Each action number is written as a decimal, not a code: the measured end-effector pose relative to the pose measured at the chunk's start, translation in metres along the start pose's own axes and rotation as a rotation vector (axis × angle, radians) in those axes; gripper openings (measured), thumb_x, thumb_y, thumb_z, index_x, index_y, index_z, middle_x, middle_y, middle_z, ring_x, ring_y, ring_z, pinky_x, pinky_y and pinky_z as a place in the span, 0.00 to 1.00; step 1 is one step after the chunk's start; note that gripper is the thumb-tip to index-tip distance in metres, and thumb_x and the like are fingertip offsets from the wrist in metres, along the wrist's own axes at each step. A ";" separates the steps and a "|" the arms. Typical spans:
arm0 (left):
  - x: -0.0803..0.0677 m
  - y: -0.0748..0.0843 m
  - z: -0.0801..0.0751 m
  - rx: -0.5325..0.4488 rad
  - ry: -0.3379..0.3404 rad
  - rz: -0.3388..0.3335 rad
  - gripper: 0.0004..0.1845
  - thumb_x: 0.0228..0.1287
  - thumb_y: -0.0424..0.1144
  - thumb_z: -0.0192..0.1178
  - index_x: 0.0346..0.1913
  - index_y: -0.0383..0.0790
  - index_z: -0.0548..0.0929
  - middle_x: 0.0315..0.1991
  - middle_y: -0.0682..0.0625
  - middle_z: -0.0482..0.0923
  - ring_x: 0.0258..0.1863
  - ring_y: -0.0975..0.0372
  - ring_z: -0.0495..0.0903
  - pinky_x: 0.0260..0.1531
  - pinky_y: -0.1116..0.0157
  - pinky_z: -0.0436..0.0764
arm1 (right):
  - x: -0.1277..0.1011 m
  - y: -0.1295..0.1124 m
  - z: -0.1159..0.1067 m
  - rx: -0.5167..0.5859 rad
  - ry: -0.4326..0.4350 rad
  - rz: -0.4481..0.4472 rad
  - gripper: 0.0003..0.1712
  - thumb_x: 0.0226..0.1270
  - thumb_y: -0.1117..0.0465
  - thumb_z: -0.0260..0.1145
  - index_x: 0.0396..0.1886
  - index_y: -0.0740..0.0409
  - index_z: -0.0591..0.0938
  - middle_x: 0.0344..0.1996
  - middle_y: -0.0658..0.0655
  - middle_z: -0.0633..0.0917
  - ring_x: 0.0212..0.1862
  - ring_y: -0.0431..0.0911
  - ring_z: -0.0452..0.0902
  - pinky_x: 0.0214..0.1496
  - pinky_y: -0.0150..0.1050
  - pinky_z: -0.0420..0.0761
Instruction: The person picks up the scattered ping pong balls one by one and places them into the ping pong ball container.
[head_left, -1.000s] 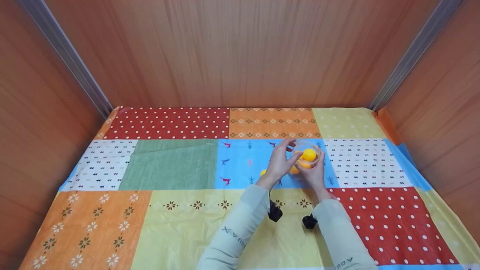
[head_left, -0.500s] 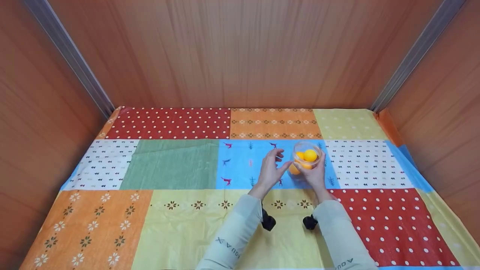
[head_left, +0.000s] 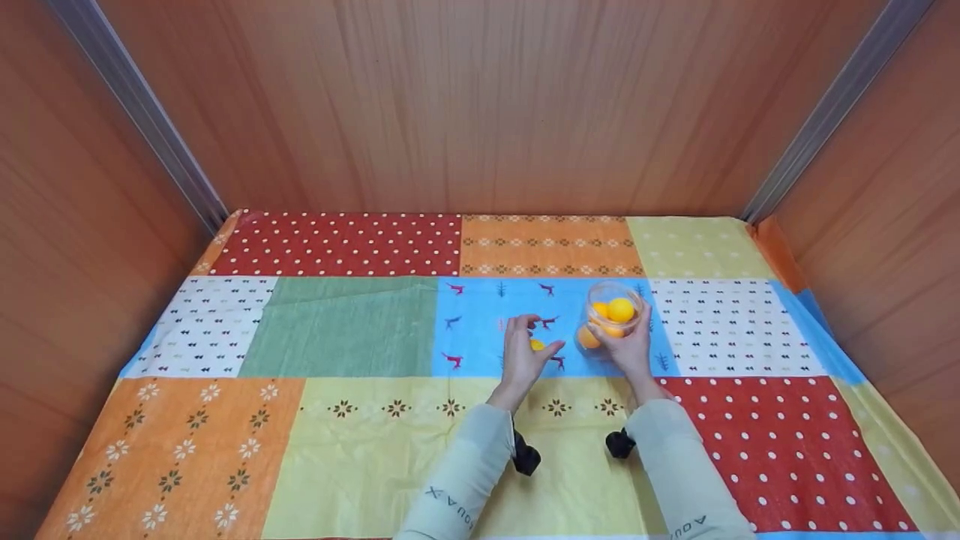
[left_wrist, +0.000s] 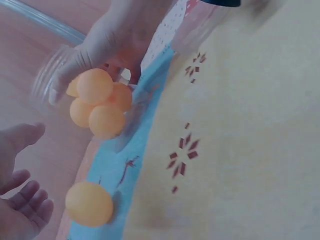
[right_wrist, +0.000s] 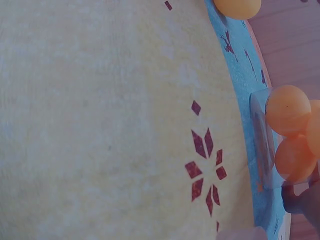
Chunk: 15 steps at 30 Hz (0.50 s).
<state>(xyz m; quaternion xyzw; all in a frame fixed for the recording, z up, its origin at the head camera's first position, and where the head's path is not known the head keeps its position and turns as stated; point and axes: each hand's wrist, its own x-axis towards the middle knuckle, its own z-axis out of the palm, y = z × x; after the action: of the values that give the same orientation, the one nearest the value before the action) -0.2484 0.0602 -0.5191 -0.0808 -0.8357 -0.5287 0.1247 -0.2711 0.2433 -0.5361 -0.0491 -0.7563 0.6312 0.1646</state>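
My right hand (head_left: 632, 351) grips a clear jar (head_left: 611, 289) round its side, the thumb lying across the front below the mouth. Several orange-yellow ping-pong balls (head_left: 620, 309) are piled inside; through the wall they show plainly in the left wrist view as a cluster of balls (left_wrist: 101, 102). One loose ping-pong ball (left_wrist: 90, 204) rests on the blue cloth left of the jar. Close about it is my left hand (head_left: 522, 364), thumb and fingers spread with a gap between them. In the left wrist view those fingers (left_wrist: 37, 205) lie apart from the ball.
A patchwork-print cloth (head_left: 360, 450) covers the table. Wood-grain panels (head_left: 480, 105) rise at the back and both sides, with metal strips (head_left: 142, 112) in the corners. A black wrist device (head_left: 526, 456) hangs under the left sleeve, another black device (head_left: 619, 444) by the right.
My left hand has drawn away from the jar's mouth, moving left and toward me to the loose ball. The right hand and jar have stayed in place.
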 end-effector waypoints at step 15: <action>-0.008 -0.018 0.005 0.032 0.046 -0.125 0.27 0.43 0.40 0.70 0.46 0.31 0.72 0.38 0.44 0.67 0.37 0.56 0.68 0.40 0.63 0.72 | 0.001 0.000 0.001 0.031 -0.001 -0.029 0.49 0.44 0.69 0.71 0.63 0.55 0.52 0.58 0.59 0.61 0.54 0.50 0.59 0.60 0.43 0.57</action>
<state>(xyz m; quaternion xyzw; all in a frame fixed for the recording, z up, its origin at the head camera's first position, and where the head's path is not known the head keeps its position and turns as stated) -0.2460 0.0573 -0.5392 -0.0141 -0.8445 -0.5236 0.1120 -0.2725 0.2431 -0.5360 -0.0350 -0.7472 0.6404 0.1742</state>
